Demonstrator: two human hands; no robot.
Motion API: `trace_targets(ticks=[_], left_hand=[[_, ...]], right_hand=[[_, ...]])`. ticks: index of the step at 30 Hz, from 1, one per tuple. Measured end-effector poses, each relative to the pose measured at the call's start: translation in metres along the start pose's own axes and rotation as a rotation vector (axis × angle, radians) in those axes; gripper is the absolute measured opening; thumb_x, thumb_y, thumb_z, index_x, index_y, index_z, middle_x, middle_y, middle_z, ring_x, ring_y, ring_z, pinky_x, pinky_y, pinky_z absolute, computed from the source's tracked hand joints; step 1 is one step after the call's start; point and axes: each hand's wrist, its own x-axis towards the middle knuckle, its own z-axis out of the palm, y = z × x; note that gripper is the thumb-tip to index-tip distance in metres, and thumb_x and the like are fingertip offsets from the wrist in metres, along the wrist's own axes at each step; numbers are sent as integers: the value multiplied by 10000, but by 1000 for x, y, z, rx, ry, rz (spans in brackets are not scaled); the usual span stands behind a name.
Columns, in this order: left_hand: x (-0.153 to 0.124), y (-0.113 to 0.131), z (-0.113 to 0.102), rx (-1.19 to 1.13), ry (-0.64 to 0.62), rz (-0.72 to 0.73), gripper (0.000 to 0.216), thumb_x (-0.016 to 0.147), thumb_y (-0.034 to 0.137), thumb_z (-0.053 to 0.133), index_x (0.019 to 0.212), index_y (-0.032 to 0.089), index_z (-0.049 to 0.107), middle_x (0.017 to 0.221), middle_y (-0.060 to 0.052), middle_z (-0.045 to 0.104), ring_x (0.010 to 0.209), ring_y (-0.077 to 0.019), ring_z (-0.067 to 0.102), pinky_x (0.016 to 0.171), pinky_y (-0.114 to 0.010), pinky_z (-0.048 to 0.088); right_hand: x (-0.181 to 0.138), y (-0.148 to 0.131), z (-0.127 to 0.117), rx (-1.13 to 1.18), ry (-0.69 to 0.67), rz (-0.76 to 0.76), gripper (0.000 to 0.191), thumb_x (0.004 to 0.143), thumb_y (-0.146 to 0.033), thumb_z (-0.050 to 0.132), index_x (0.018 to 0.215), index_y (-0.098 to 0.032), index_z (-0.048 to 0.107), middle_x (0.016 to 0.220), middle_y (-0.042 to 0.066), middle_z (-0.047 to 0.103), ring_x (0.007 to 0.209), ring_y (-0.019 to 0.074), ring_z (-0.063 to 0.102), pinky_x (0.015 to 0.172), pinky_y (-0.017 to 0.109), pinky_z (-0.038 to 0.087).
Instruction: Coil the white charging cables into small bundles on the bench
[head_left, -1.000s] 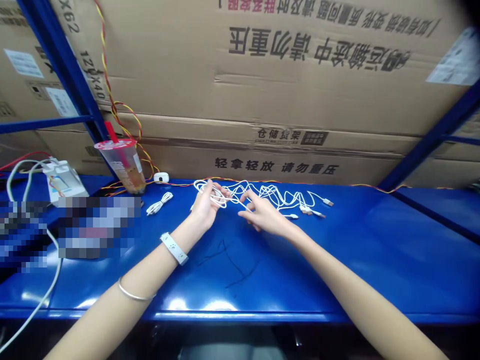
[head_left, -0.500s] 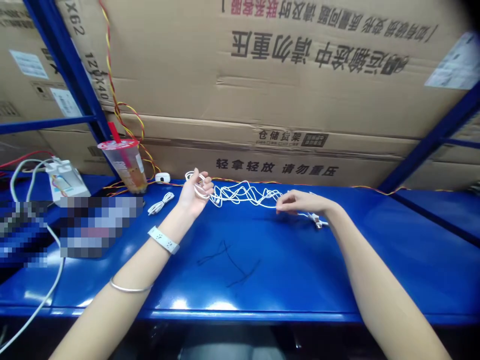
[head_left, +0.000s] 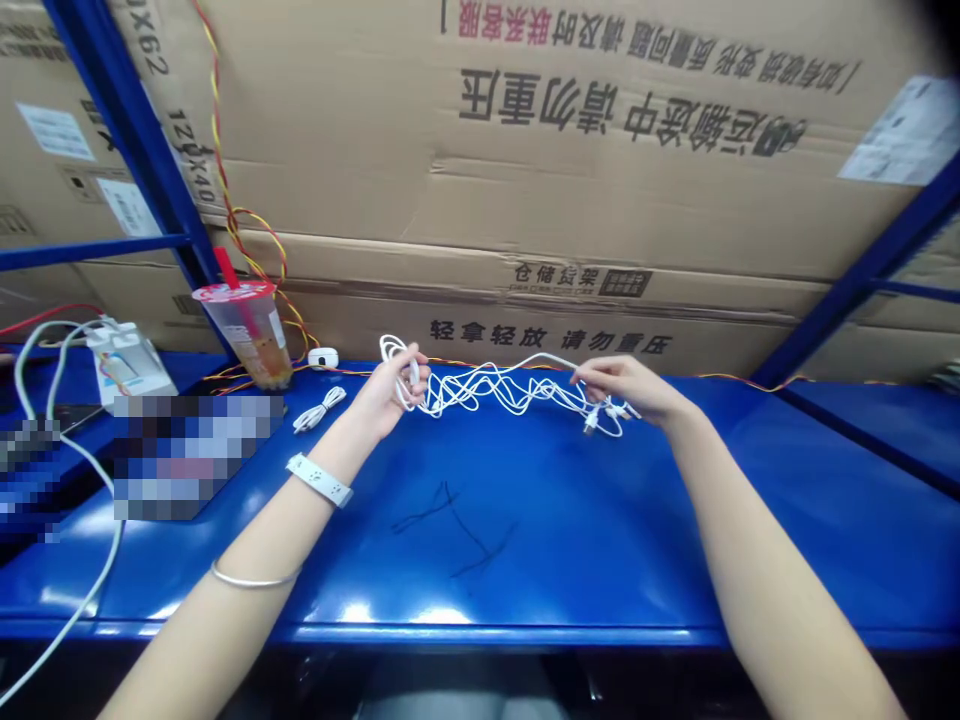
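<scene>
My left hand (head_left: 394,390) is closed around several loops of a white charging cable, which stick up past the fingers. From it a loose tangle of white cables (head_left: 495,388) stretches along the back of the blue shelf toward the right. My right hand (head_left: 626,385) pinches one strand of cable, lifted in an arc above the tangle. Cable ends with metal plugs (head_left: 592,424) lie under and beside the right hand. Left of my left hand, a separate white cable (head_left: 320,409) lies bundled on the shelf.
A drink cup (head_left: 247,335) with a red straw stands at the back left, beside a small white case (head_left: 322,357). Further left are a white power adapter (head_left: 127,360) and a blurred-out object (head_left: 199,455). Thin black ties (head_left: 457,530) lie mid-shelf. Cardboard boxes (head_left: 525,200) wall the back.
My right hand has risen slightly and moved right, now raising a cable strand. The plugs have shifted left beneath it. My left hand has turned a little and still holds the loops.
</scene>
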Motion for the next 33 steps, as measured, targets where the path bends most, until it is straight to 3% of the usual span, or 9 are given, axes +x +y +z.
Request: trace_targets(ticks=[3, 6, 10, 15, 21, 23, 26, 30, 33], left_hand=[[0, -10, 2, 243, 20, 12, 209, 744, 288, 697, 792, 117, 586, 719, -35, 585, 494, -68, 494, 397, -165, 344], [-5, -18, 5, 485, -24, 47, 310, 669, 296, 761, 895, 129, 630, 807, -60, 623, 619, -101, 551, 454, -171, 379], [-14, -22, 10, 702, -204, 7, 384, 655, 340, 757, 982, 163, 662, 789, -50, 651, 676, -128, 573, 488, -187, 380], [-20, -29, 16, 714, -372, -88, 287, 728, 401, 686, 883, 159, 686, 806, -77, 684, 681, -136, 576, 527, -214, 397], [-12, -33, 12, 377, -268, -159, 226, 789, 362, 644, 750, 143, 606, 711, -41, 615, 745, -168, 640, 715, -296, 511], [-10, -31, 10, 243, -288, -203, 200, 794, 337, 640, 764, 148, 579, 687, -17, 586, 696, -170, 645, 687, -330, 534], [-6, -27, 9, 143, -287, -172, 148, 791, 279, 639, 816, 150, 570, 658, 10, 553, 562, -125, 601, 565, -278, 528], [0, -28, 6, 185, -99, -20, 132, 782, 222, 641, 862, 145, 570, 688, -13, 591, 579, -132, 618, 539, -257, 532], [3, -31, 5, 246, 57, 42, 150, 799, 264, 641, 841, 135, 578, 677, -25, 599, 582, -132, 622, 539, -251, 538]], right_hand=[[-3, -14, 3, 286, 126, -86, 323, 764, -498, 648, 793, -177, 631, 442, -61, 339, 533, 123, 462, 559, 262, 403], [-4, -28, 13, 462, 150, -139, 282, 792, -470, 633, 823, -194, 587, 449, -85, 264, 443, 87, 332, 470, 239, 334], [-5, -45, 34, 446, 137, -190, 281, 841, -484, 559, 853, -203, 553, 471, -87, 236, 412, 70, 221, 412, 218, 213], [-7, -59, 59, 394, 101, -197, 302, 870, -509, 492, 888, -208, 514, 482, -80, 296, 417, 73, 243, 392, 202, 207], [-9, -67, 76, 251, 100, -232, 311, 912, -492, 397, 928, -206, 518, 478, -78, 317, 426, 82, 273, 412, 200, 234], [-9, -67, 78, 208, 151, -247, 278, 904, -456, 424, 918, -199, 529, 478, -75, 331, 428, 82, 281, 424, 206, 242], [-6, -63, 75, 126, 319, -218, 256, 891, -417, 440, 907, -193, 564, 480, -61, 358, 431, 88, 300, 440, 222, 252], [-2, -54, 68, -2, 509, -150, 238, 852, -395, 488, 848, -186, 599, 509, -28, 413, 468, 108, 359, 458, 238, 275], [-2, -53, 72, -17, 493, -167, 226, 844, -400, 504, 835, -190, 587, 520, -28, 417, 479, 112, 376, 469, 238, 292]])
